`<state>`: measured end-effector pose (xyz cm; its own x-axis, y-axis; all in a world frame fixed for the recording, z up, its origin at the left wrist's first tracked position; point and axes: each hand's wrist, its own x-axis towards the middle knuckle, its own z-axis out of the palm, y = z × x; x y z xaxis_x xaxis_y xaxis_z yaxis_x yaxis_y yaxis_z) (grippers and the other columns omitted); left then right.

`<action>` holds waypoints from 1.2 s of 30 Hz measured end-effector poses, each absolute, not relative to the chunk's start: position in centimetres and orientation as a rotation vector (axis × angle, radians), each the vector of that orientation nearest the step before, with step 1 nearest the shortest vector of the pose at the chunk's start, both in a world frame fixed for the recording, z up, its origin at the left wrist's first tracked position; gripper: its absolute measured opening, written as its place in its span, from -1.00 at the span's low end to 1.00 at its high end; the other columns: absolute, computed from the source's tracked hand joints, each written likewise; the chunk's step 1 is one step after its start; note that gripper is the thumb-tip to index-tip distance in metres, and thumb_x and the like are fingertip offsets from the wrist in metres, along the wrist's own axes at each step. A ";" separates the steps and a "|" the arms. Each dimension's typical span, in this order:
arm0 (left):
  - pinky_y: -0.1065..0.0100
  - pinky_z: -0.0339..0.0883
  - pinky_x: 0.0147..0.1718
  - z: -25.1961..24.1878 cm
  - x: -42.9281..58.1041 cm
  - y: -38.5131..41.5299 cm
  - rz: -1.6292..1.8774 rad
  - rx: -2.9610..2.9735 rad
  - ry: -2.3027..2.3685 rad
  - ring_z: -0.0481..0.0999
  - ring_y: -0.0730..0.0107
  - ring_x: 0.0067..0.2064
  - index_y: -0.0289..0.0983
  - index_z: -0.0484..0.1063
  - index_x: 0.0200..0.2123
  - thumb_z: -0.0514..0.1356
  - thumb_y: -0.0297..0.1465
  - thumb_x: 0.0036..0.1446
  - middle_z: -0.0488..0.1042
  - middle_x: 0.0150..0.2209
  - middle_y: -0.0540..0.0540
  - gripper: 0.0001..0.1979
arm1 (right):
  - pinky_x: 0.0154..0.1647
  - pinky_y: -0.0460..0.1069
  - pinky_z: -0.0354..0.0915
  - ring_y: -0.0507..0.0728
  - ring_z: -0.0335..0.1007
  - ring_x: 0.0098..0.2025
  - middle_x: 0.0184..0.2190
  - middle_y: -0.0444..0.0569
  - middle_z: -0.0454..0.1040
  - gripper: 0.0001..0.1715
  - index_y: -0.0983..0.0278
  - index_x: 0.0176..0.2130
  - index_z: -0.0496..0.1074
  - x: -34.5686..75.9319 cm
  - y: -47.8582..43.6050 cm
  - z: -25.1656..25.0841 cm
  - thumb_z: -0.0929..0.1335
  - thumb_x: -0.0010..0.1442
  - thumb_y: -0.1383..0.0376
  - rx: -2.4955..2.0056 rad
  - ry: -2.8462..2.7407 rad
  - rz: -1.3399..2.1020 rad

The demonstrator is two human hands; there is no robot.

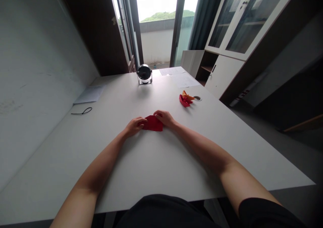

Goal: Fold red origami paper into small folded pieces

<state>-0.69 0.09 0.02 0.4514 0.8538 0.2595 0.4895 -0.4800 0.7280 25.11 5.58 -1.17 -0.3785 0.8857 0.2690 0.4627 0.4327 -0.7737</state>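
Observation:
A piece of folded red paper [153,123] lies between my two hands over the middle of the table. My left hand [135,125] pinches its left end, the fingers curled over the edge. At the upper right corner of the paper, my right hand [165,118] is closed on it with bent fingers. The underside of the paper and my thumbs are partly hidden. Beyond my right hand sit folded paper pieces, a red one [185,101] and an orange one [187,96], touching each other.
On the white table [151,167] stands a round black-and-silver device [144,74] at the far edge. Paper sheets lie at back right [185,80] and left [89,94]. A black cable tie [84,111] is near the left wall. A cable hole [197,98] adjoins the folded pieces.

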 end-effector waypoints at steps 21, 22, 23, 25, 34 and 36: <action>0.33 0.37 -0.08 -0.7 -0.6 0.5 0.828 2.198 1.190 0.53 0.30 -0.12 -0.17 0.56 -0.03 0.14 -0.50 0.09 0.55 -0.08 -0.08 -0.62 | -0.33 -0.10 0.16 0.00 0.27 -0.42 -0.41 -0.14 0.51 -0.77 0.23 -0.22 0.57 25.1 5.4 -1.1 0.32 0.18 0.27 -1.080 -2.062 0.772; 0.32 0.37 -0.07 -0.7 -0.6 0.5 0.827 2.194 1.190 0.53 0.30 -0.12 -0.17 0.56 -0.03 0.15 -0.50 0.09 0.55 -0.07 -0.08 -0.62 | -0.33 -0.09 0.17 0.00 0.27 -0.42 -0.40 -0.13 0.52 -0.77 0.23 -0.22 0.57 25.1 5.4 -1.1 0.32 0.18 0.27 -1.080 -2.062 0.771; 0.32 0.37 -0.07 -0.7 -0.6 0.5 0.828 2.190 1.190 0.53 0.30 -0.13 -0.17 0.56 -0.04 0.15 -0.50 0.09 0.55 -0.08 -0.08 -0.62 | -0.33 -0.09 0.17 0.00 0.28 -0.41 -0.40 -0.13 0.52 -0.77 0.23 -0.22 0.56 25.1 5.4 -1.1 0.32 0.18 0.27 -1.080 -2.062 0.771; 0.32 0.37 -0.07 -0.7 -0.6 0.4 0.838 2.180 1.194 0.53 0.30 -0.13 -0.17 0.57 -0.05 0.15 -0.49 0.09 0.55 -0.09 -0.08 -0.64 | -0.33 -0.09 0.17 0.00 0.28 -0.41 -0.40 -0.13 0.52 -0.78 0.22 -0.23 0.56 25.1 5.4 -1.0 0.32 0.18 0.27 -1.080 -2.063 0.773; 0.34 0.37 -0.08 -0.6 -0.6 0.4 0.835 2.186 1.192 0.53 0.31 -0.13 -0.18 0.57 -0.07 0.15 -0.48 0.11 0.56 -0.11 -0.07 -0.67 | -0.31 -0.08 0.18 0.01 0.30 -0.39 -0.39 -0.14 0.53 -0.78 0.22 -0.23 0.56 25.0 5.5 -1.2 0.32 0.18 0.27 -1.064 -2.082 0.748; 0.33 0.37 -0.07 -0.6 -0.6 0.4 0.833 2.190 1.189 0.53 0.30 -0.12 -0.18 0.57 -0.07 0.15 -0.49 0.11 0.56 -0.10 -0.07 -0.66 | -0.31 -0.08 0.19 0.01 0.30 -0.40 -0.39 -0.14 0.54 -0.78 0.22 -0.23 0.56 25.0 5.5 -1.2 0.32 0.18 0.27 -1.064 -2.079 0.752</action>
